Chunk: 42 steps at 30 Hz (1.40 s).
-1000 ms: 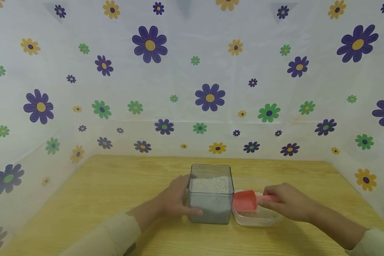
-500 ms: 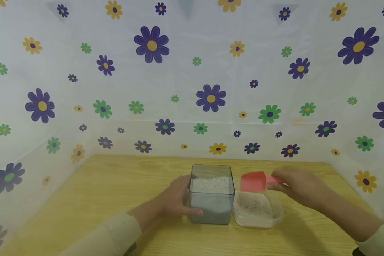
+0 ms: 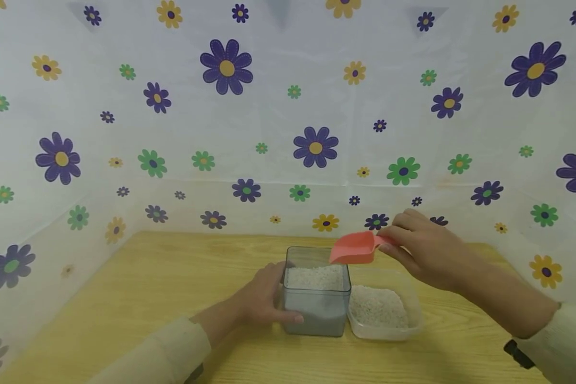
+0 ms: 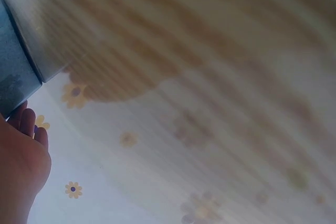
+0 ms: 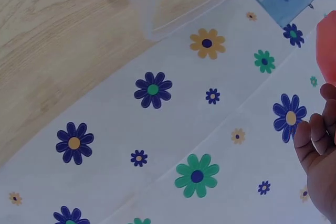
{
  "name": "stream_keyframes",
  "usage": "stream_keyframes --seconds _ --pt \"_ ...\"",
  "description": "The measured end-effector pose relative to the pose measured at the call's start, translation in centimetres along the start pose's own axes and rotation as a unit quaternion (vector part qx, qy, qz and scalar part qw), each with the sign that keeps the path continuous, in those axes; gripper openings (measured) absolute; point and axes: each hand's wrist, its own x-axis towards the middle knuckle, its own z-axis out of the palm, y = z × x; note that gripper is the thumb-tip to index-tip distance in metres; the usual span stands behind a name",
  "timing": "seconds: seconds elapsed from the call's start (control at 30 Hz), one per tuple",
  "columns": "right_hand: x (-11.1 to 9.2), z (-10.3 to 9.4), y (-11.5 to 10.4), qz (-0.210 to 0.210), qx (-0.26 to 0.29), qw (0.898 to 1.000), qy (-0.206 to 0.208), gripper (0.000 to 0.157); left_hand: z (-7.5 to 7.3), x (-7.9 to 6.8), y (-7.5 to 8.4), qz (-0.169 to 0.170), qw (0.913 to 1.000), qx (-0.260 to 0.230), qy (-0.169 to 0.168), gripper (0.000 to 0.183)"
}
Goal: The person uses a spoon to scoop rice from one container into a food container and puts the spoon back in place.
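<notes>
In the head view my right hand (image 3: 422,248) grips the handle of a red scoop (image 3: 355,248). The scoop is over the right rim of a square grey see-through container (image 3: 314,312), tilted with its lip to the left. White grains like rice (image 3: 315,277) fill much of that container. My left hand (image 3: 266,298) holds the container's left side, thumb across the front. Beside it on the right stands a low clear tub (image 3: 386,333) with a heap of similar grains (image 3: 378,305). The right wrist view shows part of the scoop (image 5: 326,48) above curled fingers.
A wooden table (image 3: 182,266) carries both containers, which stand side by side. Behind and at both sides hangs a white sheet (image 3: 269,117) printed with flowers. A dark strap (image 3: 518,353) shows at the right sleeve.
My right hand has lifted the scoop out of the clear tub and carried it up and left to the square container's rim. My left hand and both containers have stayed put.
</notes>
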Motion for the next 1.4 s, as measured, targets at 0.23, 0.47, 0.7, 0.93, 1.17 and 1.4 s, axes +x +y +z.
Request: stream_keyframes --seconds 0.23,0.47,0.7,0.93,1.17,1.4 --pt "2.1 0.8 -1.3 -0.104 -0.012 0.994 -0.001 0.014 0.1 0.3 -0.1 0.014 0.9999 -0.003 -0.004 0.087" --pt "3.7 1.2 -2.1 -0.161 -0.020 0.986 -0.025 0.010 0.0 0.3 0.2 0.014 0.9999 0.005 -0.003 0.087" --pt "4.4 2.1 -3.1 -0.154 -0.011 0.982 -0.113 0.014 0.1 0.6 0.1 0.027 0.9996 0.003 0.005 0.085" --pt "2.9 4.6 -3.4 -0.156 0.011 0.981 -0.112 0.015 0.0 0.6 0.3 0.031 0.9995 0.009 0.004 0.087" --pt "2.2 5.7 -3.7 -0.088 0.076 0.987 -0.110 0.016 -0.3 0.2 0.4 0.010 0.9999 0.012 0.002 0.088" --pt "2.9 6.4 -4.9 -0.027 0.140 0.977 -0.157 0.022 -0.2 0.0 0.0 0.013 0.9999 0.007 0.004 0.091"
